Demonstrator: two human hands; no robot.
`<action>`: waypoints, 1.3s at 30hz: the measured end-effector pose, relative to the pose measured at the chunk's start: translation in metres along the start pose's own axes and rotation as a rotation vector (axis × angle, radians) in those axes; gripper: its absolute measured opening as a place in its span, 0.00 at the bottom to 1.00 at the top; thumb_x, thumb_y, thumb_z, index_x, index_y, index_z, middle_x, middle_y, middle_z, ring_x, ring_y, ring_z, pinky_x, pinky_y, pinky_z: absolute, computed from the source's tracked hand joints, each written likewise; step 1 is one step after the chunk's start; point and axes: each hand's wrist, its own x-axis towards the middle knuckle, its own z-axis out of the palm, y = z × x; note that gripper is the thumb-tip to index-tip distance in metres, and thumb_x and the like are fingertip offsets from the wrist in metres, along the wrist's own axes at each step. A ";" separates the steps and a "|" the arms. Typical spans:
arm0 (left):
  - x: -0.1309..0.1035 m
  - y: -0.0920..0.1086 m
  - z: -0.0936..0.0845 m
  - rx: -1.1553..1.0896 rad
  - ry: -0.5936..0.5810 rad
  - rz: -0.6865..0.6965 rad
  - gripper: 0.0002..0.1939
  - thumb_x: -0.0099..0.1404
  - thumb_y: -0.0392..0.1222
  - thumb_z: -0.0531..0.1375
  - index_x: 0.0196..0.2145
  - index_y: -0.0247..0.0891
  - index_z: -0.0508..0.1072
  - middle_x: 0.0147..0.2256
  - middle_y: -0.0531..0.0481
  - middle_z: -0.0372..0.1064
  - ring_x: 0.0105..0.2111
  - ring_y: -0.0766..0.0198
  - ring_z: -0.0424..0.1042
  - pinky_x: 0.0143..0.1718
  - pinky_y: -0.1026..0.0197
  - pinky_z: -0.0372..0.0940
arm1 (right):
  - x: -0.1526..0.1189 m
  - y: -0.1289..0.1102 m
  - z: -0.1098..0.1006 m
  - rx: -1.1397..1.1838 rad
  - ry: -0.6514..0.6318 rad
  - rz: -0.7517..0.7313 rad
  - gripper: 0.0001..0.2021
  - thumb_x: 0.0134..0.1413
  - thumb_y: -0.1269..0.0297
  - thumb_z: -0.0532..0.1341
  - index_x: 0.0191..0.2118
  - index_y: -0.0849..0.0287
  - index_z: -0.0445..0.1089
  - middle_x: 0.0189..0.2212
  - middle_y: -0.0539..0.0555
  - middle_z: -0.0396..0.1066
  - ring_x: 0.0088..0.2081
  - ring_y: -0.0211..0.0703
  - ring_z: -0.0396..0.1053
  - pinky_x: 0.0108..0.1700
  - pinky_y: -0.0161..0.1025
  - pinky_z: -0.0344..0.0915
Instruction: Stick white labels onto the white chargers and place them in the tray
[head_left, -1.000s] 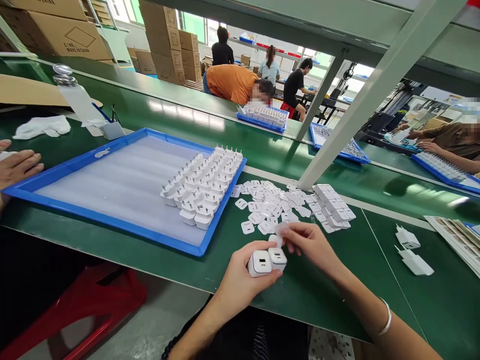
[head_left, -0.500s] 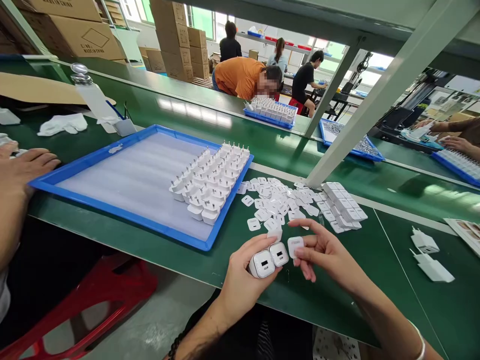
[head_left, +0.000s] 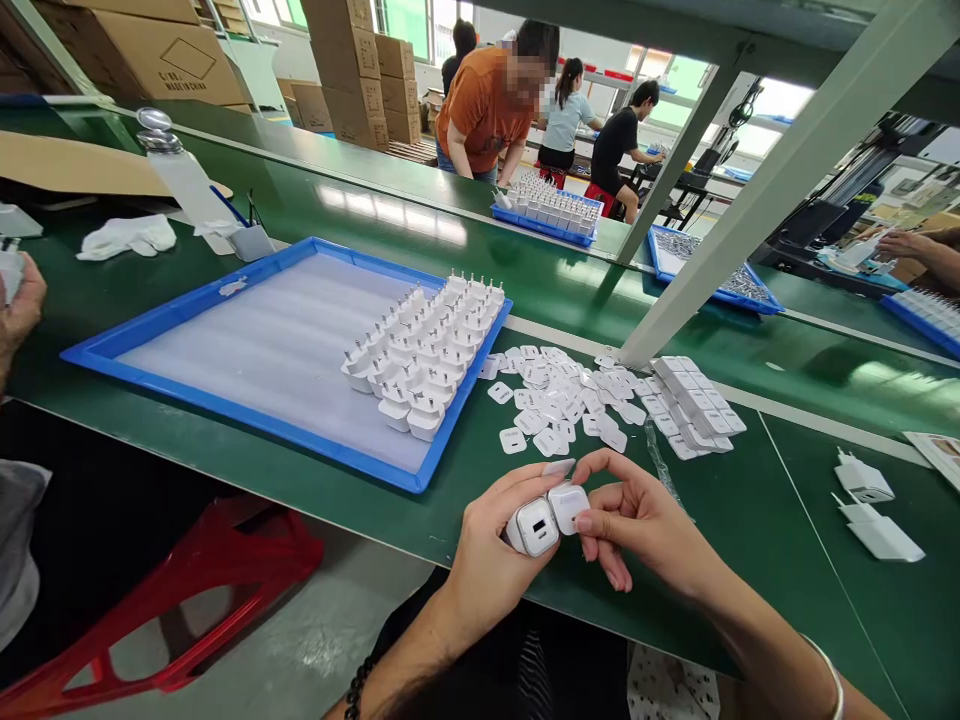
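A slanting metal post (head_left: 750, 210) rises behind loose covers (head_left: 555, 390) and a stack of covers (head_left: 694, 400) on a green workbench (head_left: 832, 640), beside a blue tray (head_left: 247, 340) part-filled with plugs (head_left: 431, 350). At the bench's near edge, a person's left hand (head_left: 495, 550) grips white chargers (head_left: 536, 530) side by side; the right hand (head_left: 637, 520) pinches a square cover (head_left: 568, 507) at the end of the right-hand one.

Two loose right-side chargers (head_left: 885, 535), four trays (head_left: 247, 414)

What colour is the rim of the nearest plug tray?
Blue; the tray rim shows best in the head view.
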 end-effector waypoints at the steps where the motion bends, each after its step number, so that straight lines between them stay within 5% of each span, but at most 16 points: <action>1: 0.000 0.001 0.000 -0.005 -0.012 -0.003 0.18 0.56 0.32 0.67 0.46 0.40 0.78 0.49 0.43 0.76 0.48 0.56 0.76 0.50 0.59 0.72 | 0.000 0.000 -0.001 -0.005 -0.005 0.000 0.16 0.53 0.60 0.68 0.41 0.56 0.61 0.19 0.46 0.73 0.12 0.34 0.66 0.13 0.26 0.60; 39: 0.001 0.001 0.000 -0.010 -0.108 0.072 0.16 0.57 0.29 0.64 0.43 0.40 0.78 0.47 0.43 0.77 0.47 0.55 0.76 0.48 0.56 0.72 | -0.002 -0.003 -0.001 -0.031 -0.037 0.078 0.22 0.52 0.60 0.68 0.36 0.52 0.49 0.16 0.42 0.72 0.09 0.29 0.57 0.12 0.23 0.53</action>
